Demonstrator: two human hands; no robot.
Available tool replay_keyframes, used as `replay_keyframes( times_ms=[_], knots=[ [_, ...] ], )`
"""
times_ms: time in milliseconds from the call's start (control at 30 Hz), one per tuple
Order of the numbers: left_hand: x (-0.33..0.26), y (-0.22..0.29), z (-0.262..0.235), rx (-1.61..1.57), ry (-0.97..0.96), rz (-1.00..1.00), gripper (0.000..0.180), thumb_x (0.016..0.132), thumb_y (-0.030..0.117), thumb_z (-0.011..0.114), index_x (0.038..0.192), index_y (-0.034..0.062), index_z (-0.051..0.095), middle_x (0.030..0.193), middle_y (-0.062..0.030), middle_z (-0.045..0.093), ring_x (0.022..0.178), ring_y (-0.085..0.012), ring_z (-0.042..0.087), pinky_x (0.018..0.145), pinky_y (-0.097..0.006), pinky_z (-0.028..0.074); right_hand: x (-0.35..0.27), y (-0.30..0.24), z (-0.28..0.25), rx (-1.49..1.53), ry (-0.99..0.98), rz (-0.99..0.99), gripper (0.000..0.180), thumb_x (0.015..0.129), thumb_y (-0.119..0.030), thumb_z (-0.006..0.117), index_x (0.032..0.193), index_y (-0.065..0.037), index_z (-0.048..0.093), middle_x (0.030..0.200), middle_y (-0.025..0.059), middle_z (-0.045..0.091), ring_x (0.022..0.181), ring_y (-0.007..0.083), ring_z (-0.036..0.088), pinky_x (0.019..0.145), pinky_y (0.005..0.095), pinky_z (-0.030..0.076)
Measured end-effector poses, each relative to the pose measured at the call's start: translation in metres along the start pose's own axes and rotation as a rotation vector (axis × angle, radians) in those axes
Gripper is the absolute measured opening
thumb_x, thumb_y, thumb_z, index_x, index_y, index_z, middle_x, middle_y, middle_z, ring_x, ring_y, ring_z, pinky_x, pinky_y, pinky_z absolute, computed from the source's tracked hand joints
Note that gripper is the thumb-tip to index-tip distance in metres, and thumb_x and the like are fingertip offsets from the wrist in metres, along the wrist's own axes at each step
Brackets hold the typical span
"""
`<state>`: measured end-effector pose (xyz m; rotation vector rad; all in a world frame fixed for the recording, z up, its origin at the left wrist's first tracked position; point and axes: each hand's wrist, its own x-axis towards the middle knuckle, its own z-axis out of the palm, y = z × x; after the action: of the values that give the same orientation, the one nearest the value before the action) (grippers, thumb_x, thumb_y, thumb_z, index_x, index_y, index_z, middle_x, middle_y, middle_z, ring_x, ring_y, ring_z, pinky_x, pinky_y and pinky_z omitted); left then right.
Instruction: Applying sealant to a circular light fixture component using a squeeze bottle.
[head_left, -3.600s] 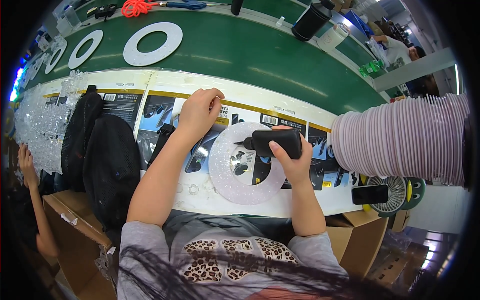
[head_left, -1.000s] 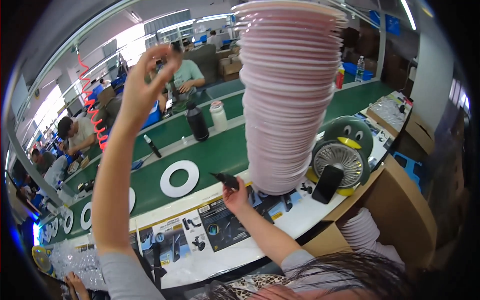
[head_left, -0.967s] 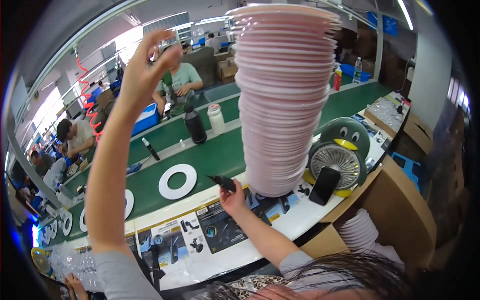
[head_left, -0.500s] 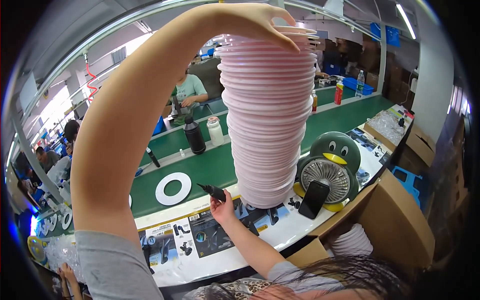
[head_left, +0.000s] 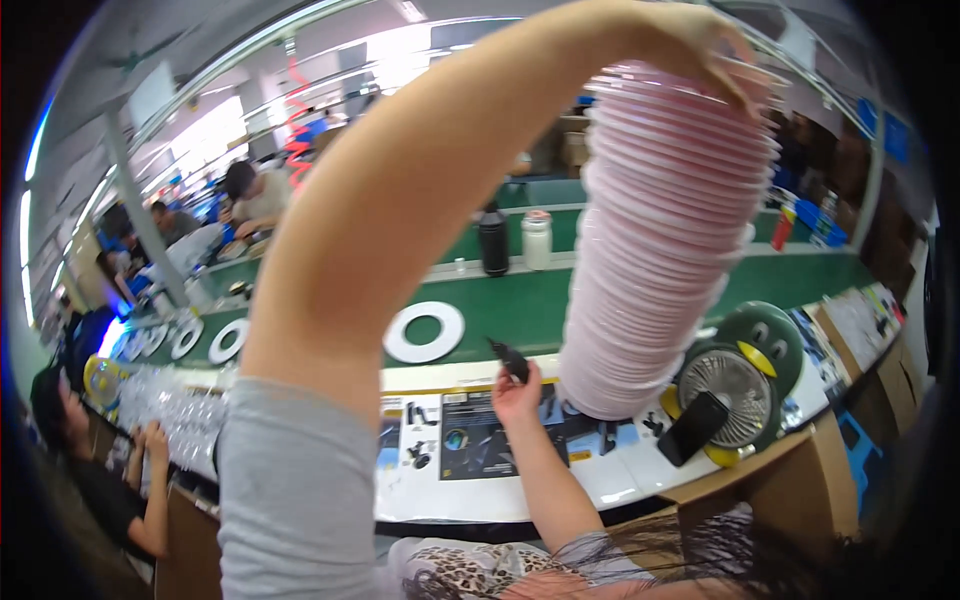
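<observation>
A tall stack of pinkish-white plastic rings (head_left: 650,270) leans to the right on the white bench edge. My left arm arches up and over to its top. There my left hand (head_left: 700,45) is closed around the rim of the top rings, thumb on the near side and fingers beyond; it is slightly blurred. Below, my right hand (head_left: 517,398) grips a small black squeeze bottle (head_left: 513,363) with its pointed nozzle tilted up to the left. A flat white ring (head_left: 400,338) lies on the green conveyor belt (head_left: 540,310), left of the bottle.
Right of the stack stand a penguin-shaped fan (head_left: 745,375) and a black phone (head_left: 694,428). A cardboard box (head_left: 800,480) sits beside the bench. Black (head_left: 493,240) and white (head_left: 537,240) bottles stand across the belt. At left, a co-worker (head_left: 95,460) handles clear plastic packaging (head_left: 175,410).
The whole view has swung left, so the stack and both hands appear further right. The co-worker at left now shows more fully. My hands keep their places at the stack top and the bottle.
</observation>
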<state>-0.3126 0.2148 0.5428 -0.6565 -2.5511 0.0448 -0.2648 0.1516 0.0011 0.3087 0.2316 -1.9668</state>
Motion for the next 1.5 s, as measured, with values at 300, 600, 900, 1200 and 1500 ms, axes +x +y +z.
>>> replay_keyframes(
  times_ms=[300, 600, 900, 1200, 1500],
  knots=[
    [-0.066, -0.056, -0.012, 0.431, 0.345, -0.037, 0.082, 0.058, 0.05, 0.083, 0.125, 0.0137, 0.055, 0.105, -0.0144, 0.062, 0.101, -0.0295, 0.06, 0.085, -0.043, 0.044, -0.006, -0.008, 0.001, -0.023, -0.021, -0.021, 0.043, 0.085, -0.041, 0.064, 0.1, -0.001, 0.061, 0.095, 0.0109, 0.067, 0.072, 0.0149, 0.065, 0.053, 0.0182, 0.052],
    [-0.33, 0.066, 0.059, 0.608, 0.079, -0.339, 0.09, 0.056, 0.045, 0.078, 0.136, 0.0198, 0.047, 0.091, -0.0024, 0.06, 0.089, -0.0201, 0.06, 0.086, -0.041, 0.039, -0.008, -0.021, 0.009, -0.041, -0.026, -0.062, 0.043, 0.083, -0.042, 0.067, 0.103, -0.004, 0.06, 0.096, 0.0092, 0.067, 0.074, 0.0146, 0.064, 0.056, 0.0184, 0.052],
    [-0.497, 0.138, 0.195, 0.151, -0.351, -0.53, 0.089, 0.06, 0.046, 0.078, 0.138, 0.0219, 0.044, 0.082, -0.0007, 0.05, 0.083, -0.0189, 0.056, 0.09, -0.041, 0.038, -0.015, -0.034, 0.011, -0.119, 0.023, -0.086, 0.041, 0.082, -0.042, 0.069, 0.099, -0.005, 0.061, 0.085, 0.0057, 0.063, 0.072, 0.0133, 0.06, 0.057, 0.0185, 0.049],
    [-0.54, 0.14, 0.235, -0.038, -0.429, -0.303, 0.08, 0.065, 0.05, 0.072, 0.137, 0.0243, 0.046, 0.084, -0.0019, 0.052, 0.081, -0.0193, 0.057, 0.095, -0.05, 0.038, -0.021, -0.005, 0.028, -0.223, 0.059, -0.087, 0.031, 0.081, -0.037, 0.071, 0.087, -0.008, 0.063, 0.075, 0.0036, 0.061, 0.057, 0.0114, 0.052, 0.047, 0.0192, 0.044],
    [-0.513, 0.083, 0.211, -0.086, -0.018, -0.63, 0.057, 0.072, 0.04, 0.075, 0.118, 0.0116, 0.058, 0.106, -0.0098, 0.062, 0.108, -0.0257, 0.057, 0.105, -0.05, 0.032, -0.043, -0.002, 0.039, -0.457, 0.003, -0.129, 0.023, 0.086, -0.032, 0.067, 0.092, -0.01, 0.062, 0.075, -0.0001, 0.06, 0.058, 0.0096, 0.05, 0.046, 0.0189, 0.04]
  ],
)
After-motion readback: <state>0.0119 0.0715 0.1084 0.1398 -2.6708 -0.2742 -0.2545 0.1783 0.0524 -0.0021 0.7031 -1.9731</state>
